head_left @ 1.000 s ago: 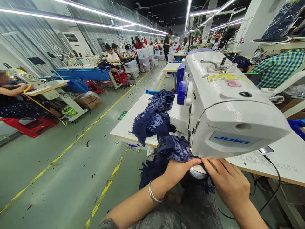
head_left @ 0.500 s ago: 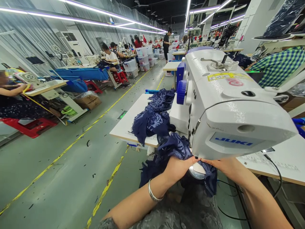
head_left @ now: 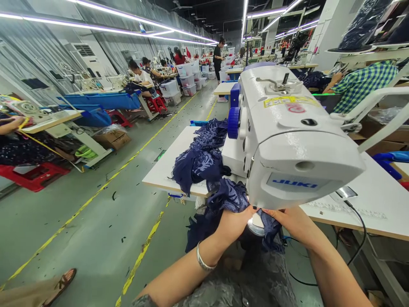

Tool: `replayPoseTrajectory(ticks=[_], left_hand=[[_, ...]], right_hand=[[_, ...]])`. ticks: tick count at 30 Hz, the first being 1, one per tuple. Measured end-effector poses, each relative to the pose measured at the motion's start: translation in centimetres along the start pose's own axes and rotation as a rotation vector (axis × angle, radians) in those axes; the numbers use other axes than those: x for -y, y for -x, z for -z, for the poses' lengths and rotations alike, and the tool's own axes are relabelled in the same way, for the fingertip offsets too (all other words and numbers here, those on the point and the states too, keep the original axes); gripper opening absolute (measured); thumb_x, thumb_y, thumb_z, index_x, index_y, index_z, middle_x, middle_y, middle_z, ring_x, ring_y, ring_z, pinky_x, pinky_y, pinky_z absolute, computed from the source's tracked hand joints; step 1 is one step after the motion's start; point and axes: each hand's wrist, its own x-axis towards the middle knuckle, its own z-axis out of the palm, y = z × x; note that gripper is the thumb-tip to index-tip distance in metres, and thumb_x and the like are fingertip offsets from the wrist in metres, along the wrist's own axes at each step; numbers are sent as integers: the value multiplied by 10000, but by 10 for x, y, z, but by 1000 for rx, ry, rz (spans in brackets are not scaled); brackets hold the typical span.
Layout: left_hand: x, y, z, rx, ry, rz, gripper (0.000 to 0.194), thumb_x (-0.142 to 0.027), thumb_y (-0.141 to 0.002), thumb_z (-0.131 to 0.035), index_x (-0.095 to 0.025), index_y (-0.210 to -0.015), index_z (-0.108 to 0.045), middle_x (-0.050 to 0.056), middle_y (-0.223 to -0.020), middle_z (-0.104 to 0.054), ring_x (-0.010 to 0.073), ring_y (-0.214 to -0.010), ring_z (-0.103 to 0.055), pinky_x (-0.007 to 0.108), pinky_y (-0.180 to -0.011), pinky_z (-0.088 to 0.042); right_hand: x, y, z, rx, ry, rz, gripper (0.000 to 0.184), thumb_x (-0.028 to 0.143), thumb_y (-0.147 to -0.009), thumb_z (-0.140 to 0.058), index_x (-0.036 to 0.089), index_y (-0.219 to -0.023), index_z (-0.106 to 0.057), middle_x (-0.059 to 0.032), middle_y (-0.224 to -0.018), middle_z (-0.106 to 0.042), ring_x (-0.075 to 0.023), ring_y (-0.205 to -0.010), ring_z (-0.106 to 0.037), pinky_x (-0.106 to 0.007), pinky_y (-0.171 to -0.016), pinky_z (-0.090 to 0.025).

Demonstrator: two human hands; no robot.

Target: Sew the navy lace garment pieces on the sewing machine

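A white JUKI sewing machine (head_left: 287, 136) stands on a white table (head_left: 179, 157) right in front of me. Navy lace fabric (head_left: 204, 160) is heaped on the table to its left and hangs over the front edge under the machine head. My left hand (head_left: 234, 221), with a silver bracelet on the wrist, pinches the fabric just below the machine head. My right hand (head_left: 292, 221) grips the same fabric from the right. The fingertips of both hands almost meet; the needle area is hidden by the machine head.
A grey aisle floor with yellow lines (head_left: 140, 251) runs on the left. Other workers sit at sewing tables (head_left: 51, 121) along the left wall. A person in a checked shirt (head_left: 361, 85) sits beyond the machine. Someone's sandalled foot (head_left: 60, 281) shows at the lower left.
My right hand slid further under the machine head toward my left hand. The view shifted slightly right and a sandalled foot came into view at the lower left.
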Motion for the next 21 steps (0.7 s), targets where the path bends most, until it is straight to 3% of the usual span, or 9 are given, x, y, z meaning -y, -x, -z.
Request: replayPoseTrajectory(ticks=[2, 5, 8, 11, 14, 17, 21], left_hand=[[3, -1, 1, 5, -38, -15, 420, -489, -747, -688, -159, -1006, -678, 69, -1044, -658, 180, -1159, -540, 362, -1175, -303], [10, -3, 5, 30, -42, -44, 372, -415, -799, -648, -180, -1087, -637, 39, -1147, -617, 127, -1154, -525, 284, -1144, -328], [16, -5, 9, 50, 85, -46, 315, -362, -823, -621, -181, -1079, -589, 26, -1148, -584, 92, -1106, -519, 231, -1071, -368], [14, -4, 9, 35, 170, 19, 258, -343, -811, -610, -158, -983, -559, 20, -971, -574, 67, -846, -532, 199, -847, -438], [6, -3, 7, 31, 241, 101, 225, -268, -771, -595, -134, -943, -537, -23, -716, -504, 40, -564, -410, 188, -588, -352], [0, -2, 6, 20, 302, 138, 203, -223, -742, -580, -123, -912, -533, -46, -608, -440, 44, -524, -383, 183, -553, -307], [-2, -2, 6, 15, 299, 148, 197, -218, -742, -574, -118, -907, -537, -46, -578, -434, 54, -530, -392, 189, -561, -301]], right_hand=[[-6, 2, -1, 8, -86, -22, 583, 540, -876, -554, 198, -1343, -489, -40, -1307, -514, -158, -1182, -512, -220, -1037, -429], [-24, 7, -4, -83, -226, -28, 636, 539, -884, -536, 153, -1371, -405, -90, -1332, -479, -154, -1178, -494, -245, -1068, -402], [-41, 12, -10, -200, -317, 38, 492, 494, -886, -540, 186, -1266, -483, -75, -1291, -497, -111, -1055, -502, -222, -1081, -380], [-48, 14, -15, -272, -392, 73, 316, 461, -880, -560, 217, -1082, -549, -33, -1230, -524, -81, -964, -484, -171, -1044, -393], [-47, 14, -16, -262, -413, 97, 363, 481, -860, -580, 218, -1106, -532, -41, -1190, -545, -85, -992, -499, -145, -1001, -413], [-44, 13, -14, -240, -344, 68, 497, 511, -859, -567, 187, -1227, -488, -87, -1190, -547, -117, -1034, -524, -192, -1018, -422], [-45, 13, -12, -251, -304, 60, 466, 505, -873, -550, 154, -1174, -492, -121, -1233, -524, -154, -1129, -513, -277, -1083, -392]])
